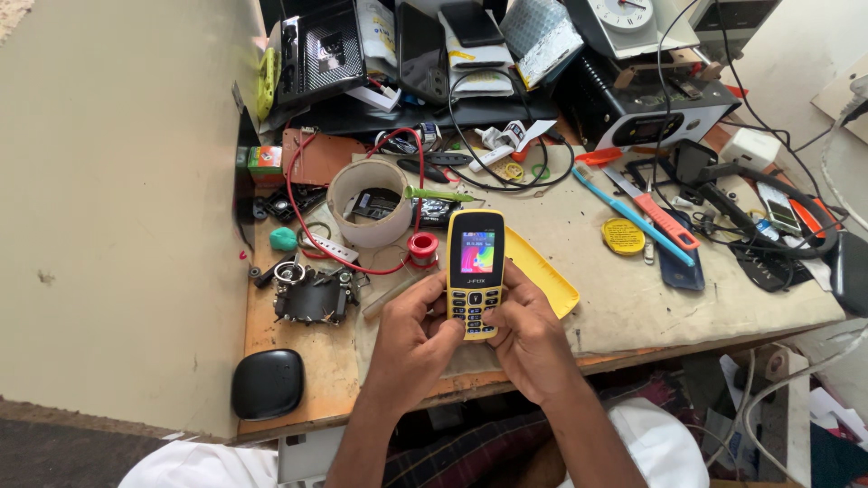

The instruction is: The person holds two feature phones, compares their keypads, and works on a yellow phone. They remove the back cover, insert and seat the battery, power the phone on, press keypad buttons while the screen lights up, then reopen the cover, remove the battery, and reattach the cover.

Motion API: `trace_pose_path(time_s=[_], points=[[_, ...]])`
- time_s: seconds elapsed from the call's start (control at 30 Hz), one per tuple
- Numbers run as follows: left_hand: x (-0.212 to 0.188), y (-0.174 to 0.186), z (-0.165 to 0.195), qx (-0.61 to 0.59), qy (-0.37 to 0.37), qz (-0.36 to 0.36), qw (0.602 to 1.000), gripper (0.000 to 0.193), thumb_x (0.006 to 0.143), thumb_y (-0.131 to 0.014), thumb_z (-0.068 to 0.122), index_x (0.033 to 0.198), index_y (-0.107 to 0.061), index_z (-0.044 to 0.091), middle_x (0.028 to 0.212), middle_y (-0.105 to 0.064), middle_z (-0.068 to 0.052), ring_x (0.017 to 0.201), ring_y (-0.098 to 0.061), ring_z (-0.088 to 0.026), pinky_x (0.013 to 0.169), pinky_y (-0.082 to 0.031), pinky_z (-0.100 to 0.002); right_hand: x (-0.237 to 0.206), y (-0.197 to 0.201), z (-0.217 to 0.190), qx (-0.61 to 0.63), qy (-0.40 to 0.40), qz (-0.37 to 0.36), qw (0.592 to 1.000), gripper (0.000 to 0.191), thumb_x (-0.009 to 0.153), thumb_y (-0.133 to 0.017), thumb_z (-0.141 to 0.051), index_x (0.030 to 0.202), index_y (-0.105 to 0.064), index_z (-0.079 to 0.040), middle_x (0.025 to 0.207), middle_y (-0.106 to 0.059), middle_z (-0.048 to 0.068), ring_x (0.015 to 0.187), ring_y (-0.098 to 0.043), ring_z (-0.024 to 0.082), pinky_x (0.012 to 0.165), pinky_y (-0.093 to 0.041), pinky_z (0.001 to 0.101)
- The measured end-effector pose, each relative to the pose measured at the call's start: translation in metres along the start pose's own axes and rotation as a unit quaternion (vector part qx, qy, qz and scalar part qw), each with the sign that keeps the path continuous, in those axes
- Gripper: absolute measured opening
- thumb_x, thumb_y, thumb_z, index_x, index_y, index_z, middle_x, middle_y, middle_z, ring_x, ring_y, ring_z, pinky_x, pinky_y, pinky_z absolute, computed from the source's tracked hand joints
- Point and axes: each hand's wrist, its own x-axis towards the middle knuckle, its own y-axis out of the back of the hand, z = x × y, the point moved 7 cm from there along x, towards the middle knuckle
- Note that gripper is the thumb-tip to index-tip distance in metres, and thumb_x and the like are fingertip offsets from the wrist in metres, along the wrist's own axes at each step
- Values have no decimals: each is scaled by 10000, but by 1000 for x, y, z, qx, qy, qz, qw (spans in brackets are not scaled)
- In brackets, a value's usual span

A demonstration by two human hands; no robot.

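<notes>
Nearest, the left hand (411, 336) and right hand (529, 339) both clasp a yellow keypad phone (475, 271) upright over the bench's near edge, thumbs on keys, screen lit. Its yellow back cover (542, 271) lies just behind; a tape roll (366, 203) sits farther left.

Yellow keypad phone (476, 271) in both hands (470, 339)

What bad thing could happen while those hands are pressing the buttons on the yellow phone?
The yellow push-button phone is held only by the left hand and right hand above the table's front edge, so a slip might drop it to the floor. The loose yellow plastic back cover beside it could get nudged off.
</notes>
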Motion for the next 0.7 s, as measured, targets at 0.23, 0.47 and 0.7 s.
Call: trace_pose_path(time_s=[0.23, 0.47, 0.7], points=[[-1, -1, 3, 8, -14, -9, 1000, 428, 829, -538, -113, 1238, -647, -46, 1012, -651, -21, 867, -639, -23, 711, -564, -186, 1, 7, 1, 5, 23, 14, 1000, 521, 816, -465, 133, 1325, -546, 55, 1088, -696, 131, 913, -717, 173, 817, -609, 311], [-1, -1, 2, 21, -8, -4, 1000, 427, 845, -536, -100, 1252, -649, -43, 1012, -663, -28, 886, -621, -39, 726, -545, -208, -2, 3, -1, 3, 23, -1, 1000, 531, 835, -460, 117, 1357, -534, 60, 1131, -685, 138, 957, -706, 160, 847, -594, 298], [0, 0, 1, 20, -1, 2, 1000, 430, 851, -539, -95, 1265, -641, -35, 1012, -677, -24, 881, -624, -36, 725, -541, -202, -1, -1, -1, -1, 10, -4, 1000, 536, 843, -458, 102, 1374, -503, 43, 1141, -678, 136, 969, -708, 169, 866, -597, 315]])
